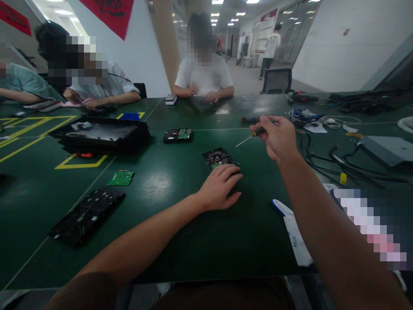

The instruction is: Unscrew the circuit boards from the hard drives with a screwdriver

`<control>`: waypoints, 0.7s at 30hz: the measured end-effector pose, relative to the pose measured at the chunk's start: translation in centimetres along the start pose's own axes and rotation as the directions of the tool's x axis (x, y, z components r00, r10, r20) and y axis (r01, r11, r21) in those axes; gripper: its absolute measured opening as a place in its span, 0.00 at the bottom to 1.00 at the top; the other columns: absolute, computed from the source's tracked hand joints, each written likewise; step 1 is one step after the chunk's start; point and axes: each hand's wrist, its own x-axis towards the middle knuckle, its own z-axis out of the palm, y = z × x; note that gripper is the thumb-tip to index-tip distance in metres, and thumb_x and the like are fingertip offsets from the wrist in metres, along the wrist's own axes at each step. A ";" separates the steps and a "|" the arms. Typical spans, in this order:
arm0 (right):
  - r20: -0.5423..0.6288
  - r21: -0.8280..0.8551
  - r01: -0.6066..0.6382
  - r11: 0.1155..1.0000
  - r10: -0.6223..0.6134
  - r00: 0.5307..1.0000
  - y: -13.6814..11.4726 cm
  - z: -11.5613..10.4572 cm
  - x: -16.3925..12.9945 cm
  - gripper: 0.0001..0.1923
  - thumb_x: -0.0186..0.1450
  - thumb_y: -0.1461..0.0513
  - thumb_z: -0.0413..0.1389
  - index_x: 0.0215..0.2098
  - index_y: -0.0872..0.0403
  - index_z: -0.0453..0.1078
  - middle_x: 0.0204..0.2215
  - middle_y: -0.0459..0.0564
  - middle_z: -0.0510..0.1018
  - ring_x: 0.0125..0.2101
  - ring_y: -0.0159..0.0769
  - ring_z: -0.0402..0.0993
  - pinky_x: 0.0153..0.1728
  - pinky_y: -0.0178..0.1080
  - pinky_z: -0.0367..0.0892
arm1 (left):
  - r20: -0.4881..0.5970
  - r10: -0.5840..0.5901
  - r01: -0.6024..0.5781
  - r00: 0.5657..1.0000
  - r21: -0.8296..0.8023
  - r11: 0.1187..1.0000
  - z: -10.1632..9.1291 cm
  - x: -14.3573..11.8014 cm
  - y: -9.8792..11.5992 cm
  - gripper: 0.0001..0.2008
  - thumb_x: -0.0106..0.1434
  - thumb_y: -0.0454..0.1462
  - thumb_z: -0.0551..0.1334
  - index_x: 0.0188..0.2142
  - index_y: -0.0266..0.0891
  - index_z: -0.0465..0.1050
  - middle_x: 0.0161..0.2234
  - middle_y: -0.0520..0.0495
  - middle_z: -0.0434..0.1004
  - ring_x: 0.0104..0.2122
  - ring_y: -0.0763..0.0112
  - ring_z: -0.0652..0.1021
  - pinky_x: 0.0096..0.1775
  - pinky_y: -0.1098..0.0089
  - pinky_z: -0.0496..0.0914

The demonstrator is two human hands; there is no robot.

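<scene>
Both hands work over the green bench point(167, 241): left hand point(221, 187) lies flat and released, fingertips touching the hard drive point(218, 157) just beyond it. Right hand point(276, 137), raised farther off, grips a screwdriver point(250, 137) pointing left above that drive.

Place: electronics repair workshop
Evidence: long dark green counter point(167, 241) with yellow taped zones, opened hard drives point(178, 135), loose green circuit board point(121, 178), tangled black cables point(325, 157), seated workers

My one head-worn camera looks forward and down across the green table point(167, 241), close over my forearms, with seated co-workers opposite
</scene>
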 end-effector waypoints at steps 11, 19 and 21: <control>0.263 -0.351 0.426 0.834 -0.349 0.900 -2.1 4.0 0.9 0.15 0.71 0.52 0.62 0.53 0.46 0.70 0.42 0.46 0.76 0.44 0.38 0.76 0.43 0.39 0.74 | 0.193 0.412 -0.386 0.891 -0.159 0.909 4.4 1.9 13.5 0.40 0.66 0.62 0.61 0.66 0.38 0.70 0.69 0.33 0.67 0.67 0.45 0.68 0.64 0.48 0.68; 0.439 -0.430 0.474 0.768 -0.280 0.853 -3.1 4.4 -2.5 0.13 0.73 0.55 0.58 0.54 0.47 0.70 0.41 0.47 0.79 0.36 0.38 0.75 0.43 0.42 0.70 | 0.218 0.387 -0.366 0.896 -0.132 0.921 4.2 1.3 13.1 0.38 0.70 0.61 0.56 0.69 0.40 0.67 0.71 0.38 0.63 0.70 0.46 0.65 0.67 0.49 0.65; 0.448 -0.457 0.477 0.751 -0.269 0.853 -3.0 3.7 -2.5 0.13 0.73 0.56 0.58 0.54 0.47 0.70 0.40 0.48 0.80 0.36 0.39 0.76 0.43 0.43 0.69 | 0.223 0.388 -0.365 0.894 -0.135 0.921 4.1 1.3 13.1 0.37 0.71 0.60 0.55 0.69 0.41 0.67 0.72 0.38 0.63 0.70 0.46 0.65 0.66 0.49 0.66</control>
